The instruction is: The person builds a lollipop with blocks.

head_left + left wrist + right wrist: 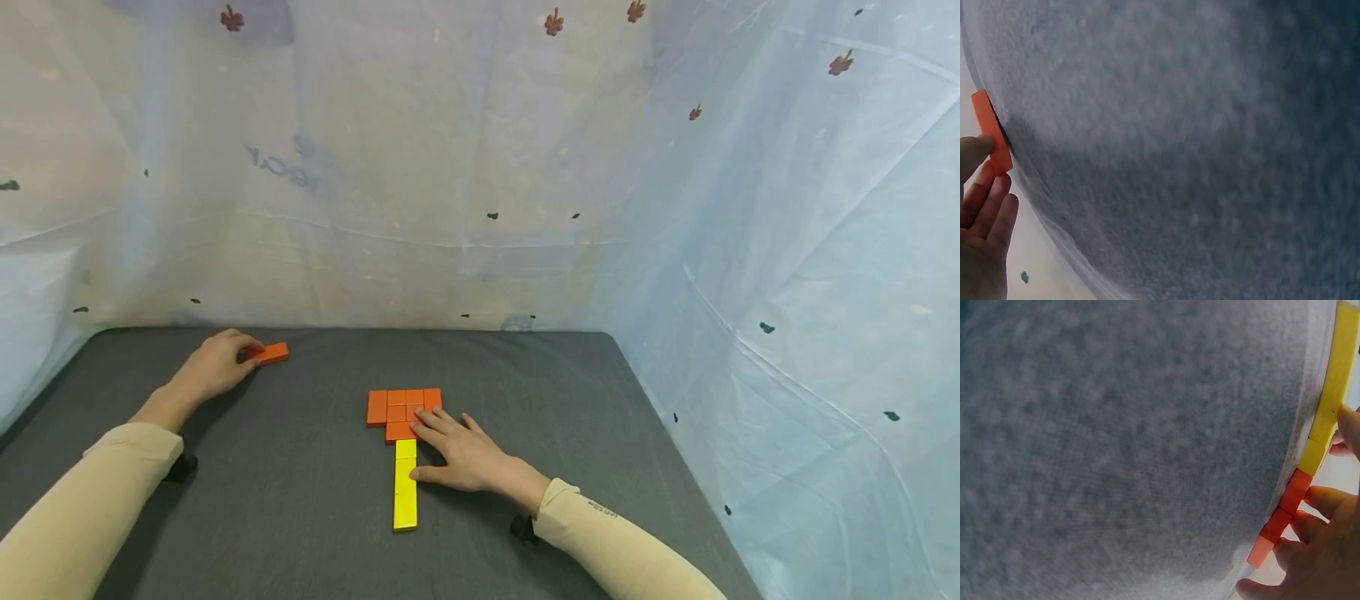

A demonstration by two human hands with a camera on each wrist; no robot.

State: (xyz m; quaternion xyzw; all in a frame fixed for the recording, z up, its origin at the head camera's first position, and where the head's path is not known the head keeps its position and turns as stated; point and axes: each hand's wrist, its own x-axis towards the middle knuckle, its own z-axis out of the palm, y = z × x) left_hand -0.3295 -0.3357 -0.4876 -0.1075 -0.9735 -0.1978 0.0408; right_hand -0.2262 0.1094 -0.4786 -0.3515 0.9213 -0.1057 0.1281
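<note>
At the far left of the table, my left hand (217,364) pinches an orange block (272,353) between thumb and fingers. The left wrist view shows the same orange block (991,128) at its left edge, thumb on one side. Near the table's middle, several orange blocks (377,407) lie fitted together in a flat cluster. Below them a short and a long yellow block (405,496) form a straight stem. My right hand (468,457) lies spread, its fingertips on the cluster's right part and its thumb touching the yellow stem. Some orange blocks are partly hidden under those fingers.
The dark grey table (300,517) ends at a back edge against a pale plastic sheet (420,167) with small leaf marks. Another sheet (825,333) hangs along the right side. Black wrist straps (523,529) show below the sleeves.
</note>
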